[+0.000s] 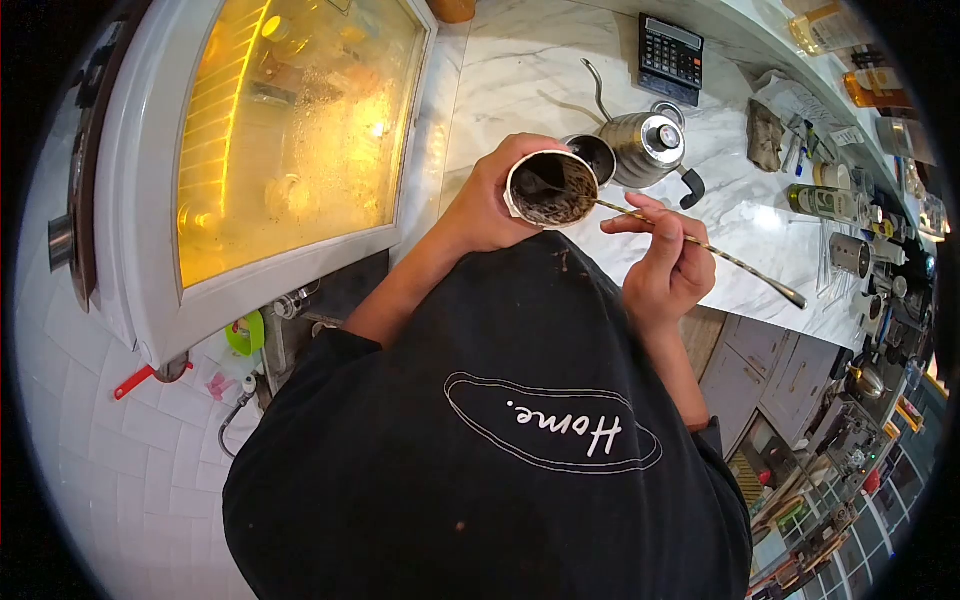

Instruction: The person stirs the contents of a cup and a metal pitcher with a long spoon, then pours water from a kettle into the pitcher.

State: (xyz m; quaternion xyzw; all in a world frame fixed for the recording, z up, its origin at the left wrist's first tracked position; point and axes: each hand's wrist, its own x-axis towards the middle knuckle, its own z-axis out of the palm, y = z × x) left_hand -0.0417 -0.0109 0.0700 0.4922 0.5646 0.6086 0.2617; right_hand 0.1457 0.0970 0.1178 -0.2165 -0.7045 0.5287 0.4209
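My left hand (497, 205) is wrapped around a paper cup (511, 207), tilted so its mouth faces me. Dark brown residue (553, 207) coats the inside of the cup. Between the fingers and thumb of my right hand (668, 262) is a twisted bar spoon (745, 266). Its lower end reaches into the cup, and the spoon's head is hard to make out there. Just beyond the cup stand a metal cup (597, 158), dark inside, and a gooseneck kettle (640, 146).
A calculator (671, 52) lies on the marble counter (530, 65). A glass-doored fridge (300, 140) with yellow light stands at left. Along the right are a cloth (766, 135), a green-labelled bottle (822, 203) and a metal canister (850, 254). Bottles (828, 30) line a shelf above.
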